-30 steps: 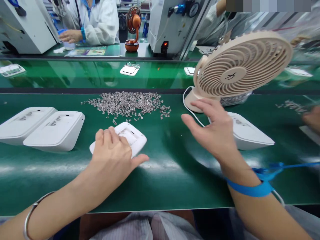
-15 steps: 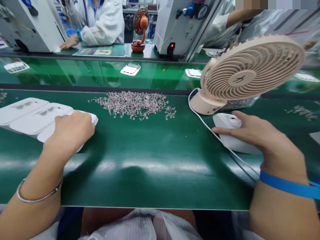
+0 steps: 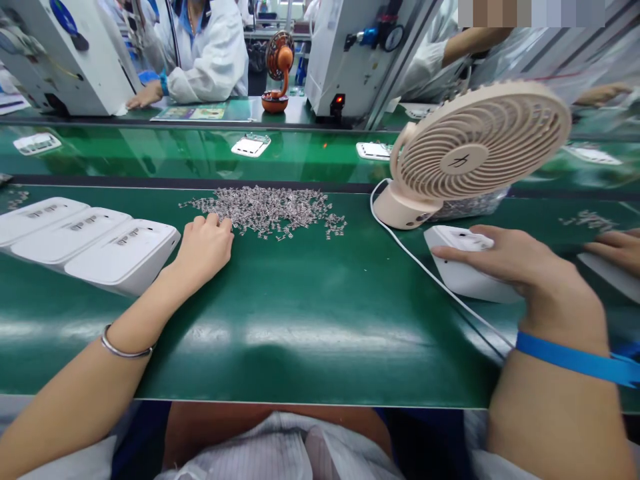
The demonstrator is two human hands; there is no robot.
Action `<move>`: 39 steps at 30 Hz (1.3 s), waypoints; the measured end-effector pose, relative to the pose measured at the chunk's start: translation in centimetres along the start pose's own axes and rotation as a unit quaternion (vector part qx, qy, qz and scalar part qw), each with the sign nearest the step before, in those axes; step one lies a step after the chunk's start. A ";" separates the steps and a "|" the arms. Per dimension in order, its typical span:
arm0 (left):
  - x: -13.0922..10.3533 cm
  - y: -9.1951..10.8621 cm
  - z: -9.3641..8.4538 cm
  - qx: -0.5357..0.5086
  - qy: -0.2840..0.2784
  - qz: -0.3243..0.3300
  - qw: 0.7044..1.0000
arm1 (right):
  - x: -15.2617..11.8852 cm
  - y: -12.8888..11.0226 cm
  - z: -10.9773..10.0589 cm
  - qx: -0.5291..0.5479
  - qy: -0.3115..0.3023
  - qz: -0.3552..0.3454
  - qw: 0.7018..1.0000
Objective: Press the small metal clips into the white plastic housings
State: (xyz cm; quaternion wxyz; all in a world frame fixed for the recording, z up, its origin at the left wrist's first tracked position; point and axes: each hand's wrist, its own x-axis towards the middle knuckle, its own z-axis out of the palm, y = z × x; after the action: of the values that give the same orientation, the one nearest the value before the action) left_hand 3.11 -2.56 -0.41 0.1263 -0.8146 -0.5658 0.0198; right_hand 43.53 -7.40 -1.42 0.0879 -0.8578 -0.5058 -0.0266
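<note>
Right hand (image 3: 523,260) spans and grips white housing (image 3: 465,279), likely light, stiff, slick, best held by its sides; left hand (image 3: 207,243) curls at metal clips (image 3: 280,210), can't tell if holding any.

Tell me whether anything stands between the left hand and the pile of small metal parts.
Nothing visible does. The left hand is at the left edge of the pile of small metal parts; contact cannot be seen. The white cable runs to the right of the pile, by the white housing in the right hand.
</note>
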 end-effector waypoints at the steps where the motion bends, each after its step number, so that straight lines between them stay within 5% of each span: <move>1: 0.2 0.0 0.4 0.003 -0.003 -0.002 1.000 | -0.3 -0.7 -0.7 0.003 -0.068 0.045 0.997; 3: 0.5 -0.2 0.9 0.006 -0.011 0.000 1.000 | -1.1 -2.0 -2.0 0.001 -0.140 0.098 0.985; 9: 0.8 -0.4 1.4 -0.012 0.004 0.016 1.000 | -3.7 -4.9 -4.0 -0.031 -0.121 0.030 0.992; 12: 0.7 -0.2 1.4 -0.041 0.042 0.010 0.998 | -5.7 -6.5 -3.9 0.039 -0.075 -0.134 0.987; 15: 0.1 0.9 0.9 -0.144 0.121 0.014 0.982 | -8.3 -8.7 -3.2 0.112 -0.085 -0.353 0.925; 18: -1.0 2.8 0.0 -0.273 0.207 0.049 0.938 | -10.9 -11.2 -2.2 0.131 -0.104 -0.457 0.873; 24: -4.0 6.6 -1.0 -0.284 0.345 0.183 0.876 | -13.1 -13.6 -2.0 0.328 0.009 -0.449 0.831; 33: -5.1 7.4 -0.9 -0.237 0.423 0.256 0.837 | -13.1 -13.9 -2.5 0.472 -0.127 -0.365 0.793; 39: -5.2 7.1 -0.8 -0.206 0.438 0.281 0.829 | -13.1 -13.8 -2.5 0.481 -0.150 -0.361 0.785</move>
State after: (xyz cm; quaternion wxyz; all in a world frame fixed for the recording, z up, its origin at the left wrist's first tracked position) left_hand 7.90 -9.88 -1.82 0.1793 -0.8690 -0.1886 -0.4209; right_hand 25.24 -12.65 1.00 0.3963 -0.4519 -0.7328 0.3191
